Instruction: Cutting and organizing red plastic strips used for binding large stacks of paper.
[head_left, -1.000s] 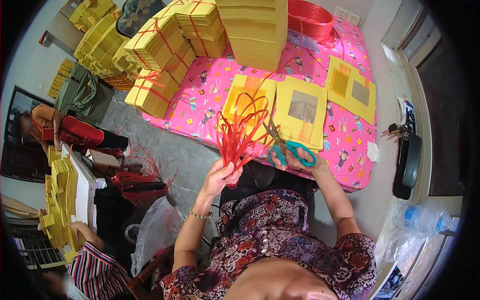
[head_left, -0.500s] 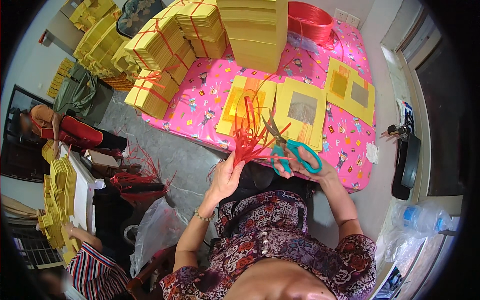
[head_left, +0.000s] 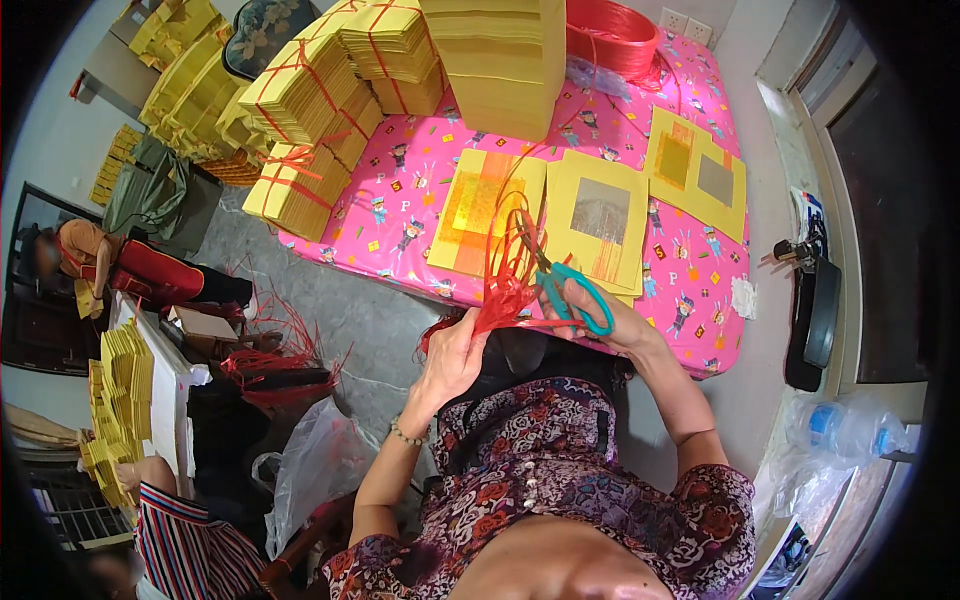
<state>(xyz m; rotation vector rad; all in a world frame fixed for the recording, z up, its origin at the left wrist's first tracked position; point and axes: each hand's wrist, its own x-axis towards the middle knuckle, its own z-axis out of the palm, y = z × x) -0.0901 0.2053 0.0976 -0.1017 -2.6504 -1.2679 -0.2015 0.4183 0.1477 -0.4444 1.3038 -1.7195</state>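
Observation:
A bunch of red plastic ribbons (head_left: 508,297) is gripped in my left hand (head_left: 452,358), its loops and loose ends rising above the fingers. My right hand (head_left: 622,322) holds scissors with teal handles (head_left: 592,297), fingers through the loops. The blades point up and away, nearly together, among the upper strands; whether they touch a strand I cannot tell. Just beyond lie yellow paper sheets, one stack with a gold patch (head_left: 465,238) and another with a silver patch (head_left: 600,212), on a table with a pink printed cover (head_left: 385,245).
Tied bundles of yellow paper (head_left: 305,80) and a tall yellow stack (head_left: 505,75) stand at the back. A red ribbon coil (head_left: 615,40) sits far right. Two people work at a table (head_left: 172,400) on the left. A clear plastic bag (head_left: 315,465) is at lower left.
The scissor blades have come closer together and tilted further left, into the ribbon strands. My right hand has turned slightly. A person at the left has drawn their arms in.

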